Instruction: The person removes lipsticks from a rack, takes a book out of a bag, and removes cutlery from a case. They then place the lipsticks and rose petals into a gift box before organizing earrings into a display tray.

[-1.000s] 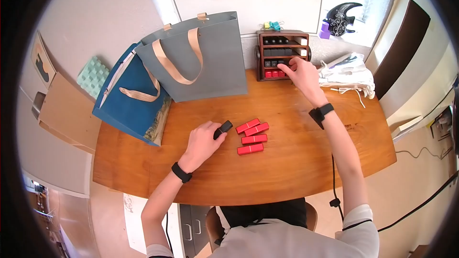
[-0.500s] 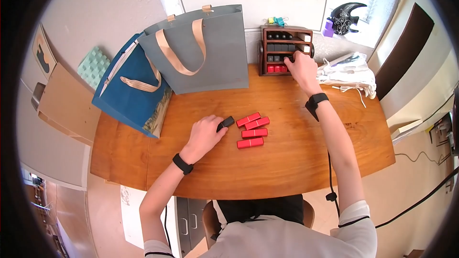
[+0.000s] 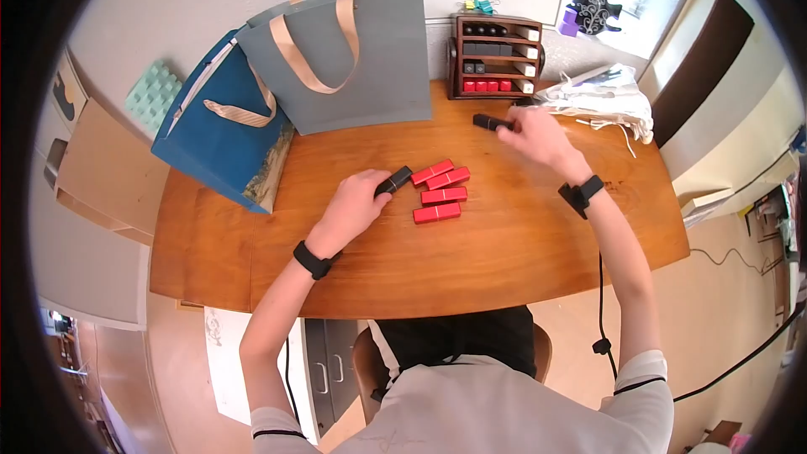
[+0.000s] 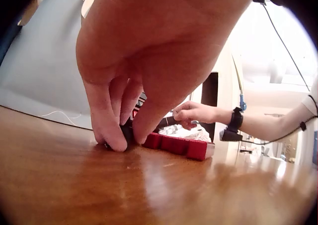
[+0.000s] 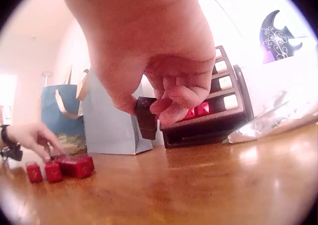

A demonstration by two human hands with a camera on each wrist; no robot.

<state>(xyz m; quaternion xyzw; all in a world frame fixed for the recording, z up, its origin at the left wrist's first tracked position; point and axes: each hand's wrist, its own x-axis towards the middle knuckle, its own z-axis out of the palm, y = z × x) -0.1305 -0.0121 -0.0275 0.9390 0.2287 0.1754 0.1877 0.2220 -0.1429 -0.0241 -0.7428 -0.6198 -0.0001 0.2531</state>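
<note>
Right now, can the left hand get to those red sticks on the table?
Probably yes: the red sticks lie close to the left hand, with only the black stick it pinches between them. It would likely need to let go of that first.

Light gleams on the glossy brown wooden table [image 3: 521,244], grain showing! Smooth black rectangular tubes [image 3: 487,122], satin-looking red rectangular tubes [image 3: 437,213] — matt grey paper bag [image 3: 387,76] with tan cloth ribbon handles [image 3: 287,46] — and shiny, crinkled white plastic-looking wrapping [image 3: 609,101].
</note>
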